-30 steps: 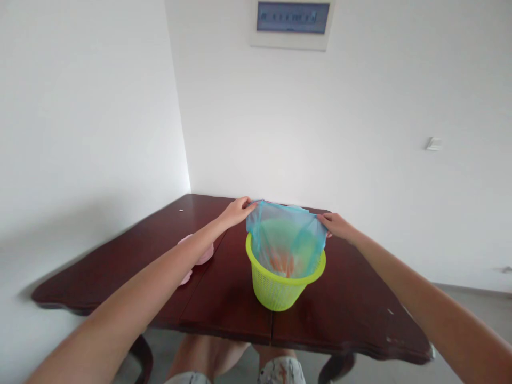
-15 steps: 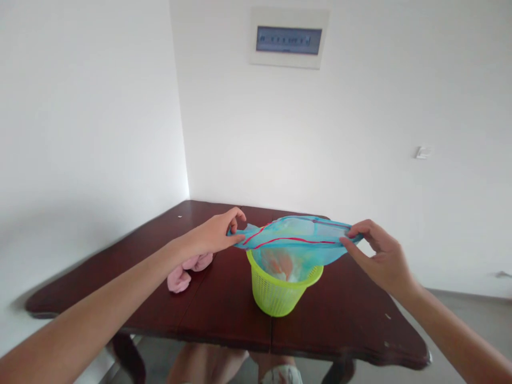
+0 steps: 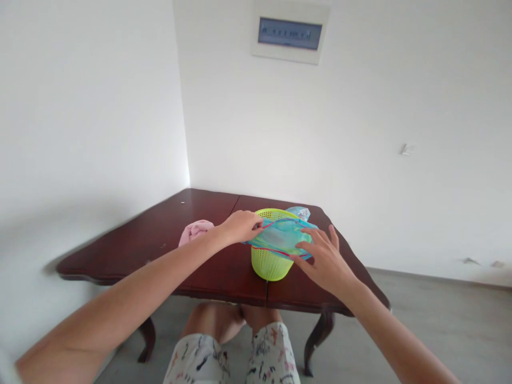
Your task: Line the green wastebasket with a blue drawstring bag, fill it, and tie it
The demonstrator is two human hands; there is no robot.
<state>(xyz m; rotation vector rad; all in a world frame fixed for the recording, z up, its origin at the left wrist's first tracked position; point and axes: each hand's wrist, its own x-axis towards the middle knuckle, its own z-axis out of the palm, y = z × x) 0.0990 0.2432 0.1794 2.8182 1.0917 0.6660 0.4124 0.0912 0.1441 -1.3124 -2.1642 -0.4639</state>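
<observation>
A blue translucent garbage bag point(image 3: 282, 237) with a red drawstring is stretched between my two hands. Its mouth sits above the front of a lime-green perforated basket point(image 3: 272, 266) and hides part of the opening. My left hand point(image 3: 245, 226) is closed on the bag's left edge, thumb against fingers. On the right edge, my right hand point(image 3: 324, 258) holds the bag with thumb and bent fingertips, its fingers fairly spread. Behind the basket shows a crumpled bluish plastic bundle point(image 3: 300, 213); whether it belongs to the same bag I cannot tell.
Everything stands on a dark reddish-brown wooden table point(image 3: 120, 240) with curved legs. A pink cloth point(image 3: 196, 230) lies to the left, partly behind my left forearm. White walls border the table at the left and back. My knees are under the front edge.
My hands have come closer together, so the bag's mouth spans less width. My right hand has moved left and its fingers have spread. The view has shifted, showing more of my legs.
</observation>
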